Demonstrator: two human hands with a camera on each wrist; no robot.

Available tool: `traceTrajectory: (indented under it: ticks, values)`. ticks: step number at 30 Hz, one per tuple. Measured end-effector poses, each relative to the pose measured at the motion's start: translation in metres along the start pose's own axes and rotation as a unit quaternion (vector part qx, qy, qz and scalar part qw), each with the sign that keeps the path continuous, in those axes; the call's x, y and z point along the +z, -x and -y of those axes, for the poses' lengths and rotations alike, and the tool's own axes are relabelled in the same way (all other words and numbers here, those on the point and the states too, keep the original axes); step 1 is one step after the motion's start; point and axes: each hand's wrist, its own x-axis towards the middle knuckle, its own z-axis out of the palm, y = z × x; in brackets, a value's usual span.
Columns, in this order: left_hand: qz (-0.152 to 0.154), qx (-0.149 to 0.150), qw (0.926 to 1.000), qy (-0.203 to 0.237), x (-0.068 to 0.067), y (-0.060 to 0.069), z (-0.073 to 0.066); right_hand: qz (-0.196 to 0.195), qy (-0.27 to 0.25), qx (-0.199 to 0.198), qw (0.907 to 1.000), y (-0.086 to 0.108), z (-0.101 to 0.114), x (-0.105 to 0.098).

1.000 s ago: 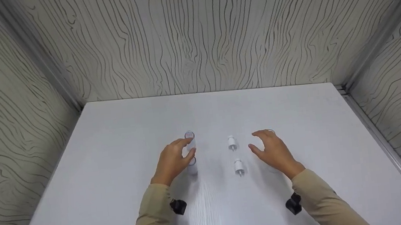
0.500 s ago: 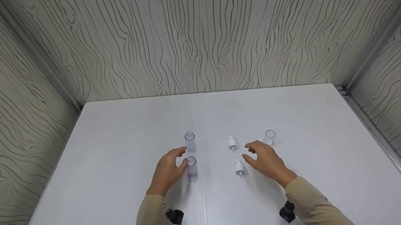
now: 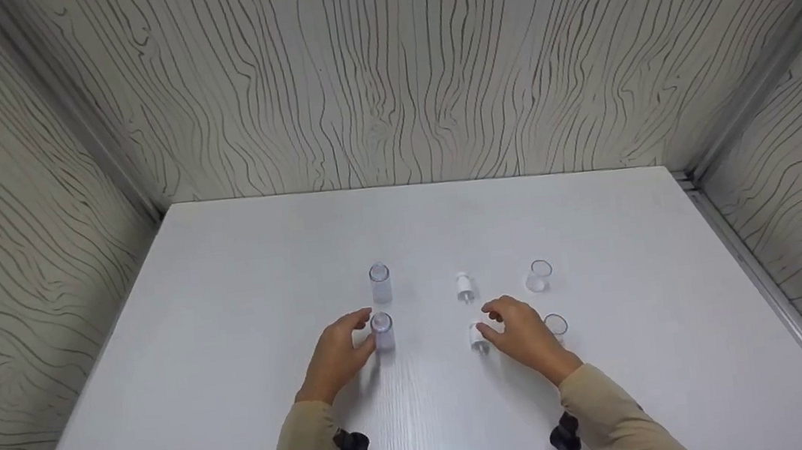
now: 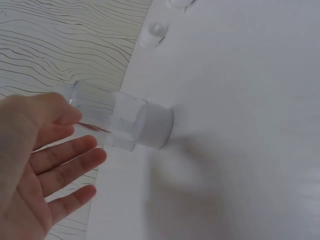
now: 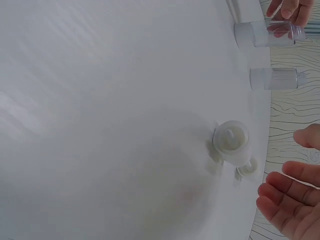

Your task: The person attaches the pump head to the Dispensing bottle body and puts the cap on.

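My left hand (image 3: 335,359) is beside the nearer clear bottle (image 3: 384,339), thumb and forefinger either side of it. In the left wrist view the thumb overlaps the upright bottle (image 4: 154,125) and the other fingers are spread; contact is uncertain. A second bottle (image 3: 381,289) stands behind. My right hand (image 3: 527,337) hovers with parted fingers at the nearer white pump top (image 3: 477,335), the thumb overlapping it in the head view. In the right wrist view a gap separates the hand (image 5: 295,197) from that pump top (image 5: 232,137). Another pump top (image 3: 464,286) stands farther back.
Two clear caps, one farther back (image 3: 538,281) and one nearer (image 3: 555,325), stand on the right, the nearer partly behind the right hand. The white tabletop (image 3: 246,258) ends at a patterned back wall (image 3: 383,68), with patterned panels at both sides.
Both hands have come nearer to the body. The left has moved down to the nearer bottle, and the right down and leftward to the nearer pump top, uncovering the clear caps.
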Motion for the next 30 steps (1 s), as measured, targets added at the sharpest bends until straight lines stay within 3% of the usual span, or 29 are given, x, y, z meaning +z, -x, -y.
traceTrajectory:
  ticks: [5, 16, 23, 30]
  values:
    - [0.014, -0.021, 0.9992, 0.032, 0.004, 0.002, 0.003, 0.016, 0.001, 0.017, 0.9997, 0.002, 0.000, 0.005]
    - [0.038, -0.033, 0.9974, 0.053, 0.014, 0.001, 0.009, 0.026, -0.011, 0.027, 0.9992, 0.003, -0.004, 0.013]
    - [0.036, -0.045, 0.9957, 0.073, 0.020, -0.001, 0.010, 0.027, -0.024, 0.079, 0.9962, 0.001, -0.004, 0.019]
    - [0.032, -0.037, 0.9962, 0.072, 0.025, -0.002, 0.014, 0.036, -0.036, 0.121, 0.9914, -0.002, -0.002, 0.023]
